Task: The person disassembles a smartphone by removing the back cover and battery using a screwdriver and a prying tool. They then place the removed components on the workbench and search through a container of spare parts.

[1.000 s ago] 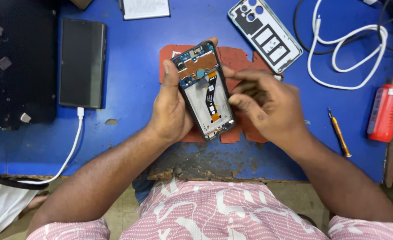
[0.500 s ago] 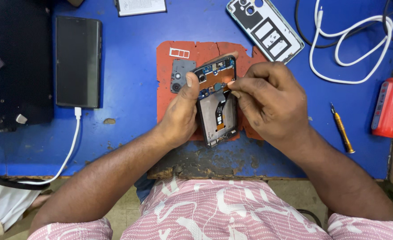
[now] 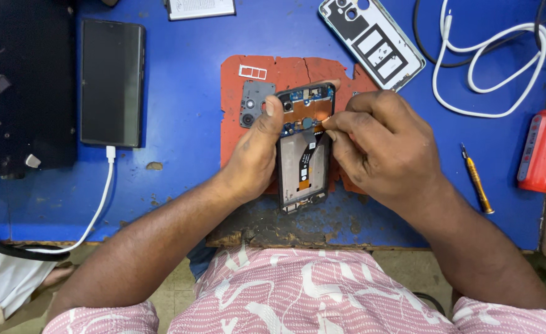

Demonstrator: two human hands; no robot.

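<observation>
Both hands are sitting lower and closer on the opened phone [image 3: 304, 148] than half a second ago, and the phone itself is lying flatter on the orange mat [image 3: 236, 124], with the camera cover plate [image 3: 253, 104] and small tray frame [image 3: 252, 72] still beside it. Sweeping from the left: a dark phone [image 3: 111, 81] is resting on the blue table [image 3: 180, 55], plugged into a white charging cable [image 3: 100, 198]. Next, the left hand [image 3: 254, 154] is clamping the opened phone's left edge, thumb pressing on its top corner. The right hand [image 3: 384, 142] is pinching fingertips together over the board near the copper shield; whether a tool is between them, I cannot tell. It looks like connector work, so the next move calls for a light, steady touch. Further right, a back cover [image 3: 372, 37], a looped white cable [image 3: 495, 68], a small yellow screwdriver [image 3: 478, 185] and a red tool [image 3: 543, 151] are waiting.
</observation>
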